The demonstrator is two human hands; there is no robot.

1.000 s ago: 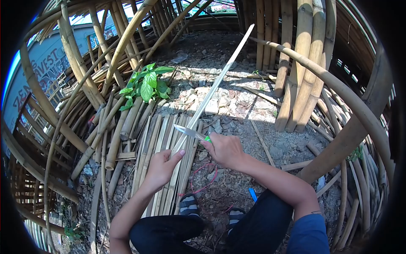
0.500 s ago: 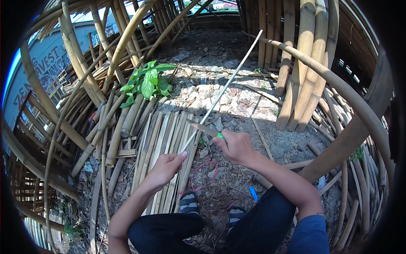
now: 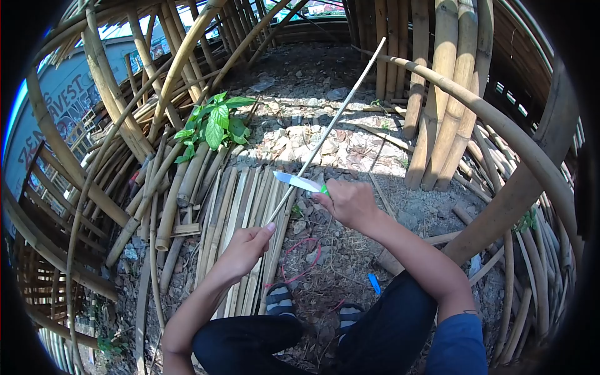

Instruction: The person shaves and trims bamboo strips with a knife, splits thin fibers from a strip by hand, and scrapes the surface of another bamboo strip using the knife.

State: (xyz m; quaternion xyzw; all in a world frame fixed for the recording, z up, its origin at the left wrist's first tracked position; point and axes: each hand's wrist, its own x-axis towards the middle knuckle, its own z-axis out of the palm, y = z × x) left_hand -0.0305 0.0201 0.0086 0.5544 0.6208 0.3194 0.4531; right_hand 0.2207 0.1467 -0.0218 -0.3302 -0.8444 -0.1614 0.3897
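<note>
My left hand (image 3: 249, 249) is closed, thumb and fingers pinching the near end of a long thin bamboo strip (image 3: 340, 112). The strip slants up and away to the right, its far end near the upright poles. In my right hand (image 3: 353, 204) is a knife (image 3: 303, 182) with a green handle, gripped in a fist. Its blade points left and crosses the strip a short way above my left hand; the blade looks to be against the strip. Beneath my left hand lies a row of split bamboo slats (image 3: 240, 200) on the ground.
Thick bamboo poles (image 3: 450, 94) stand at right, and a curved pole (image 3: 487, 112) arches across there. More bamboo (image 3: 169, 219) is piled at left beside a leafy plant (image 3: 215, 125). Pink string (image 3: 301, 259) and a blue object (image 3: 374, 283) lie near my feet on stony ground.
The knife blade has tilted and now catches bright light, its tip slightly lower relative to the strip. Both hands keep their holds, and the view has shifted slightly.
</note>
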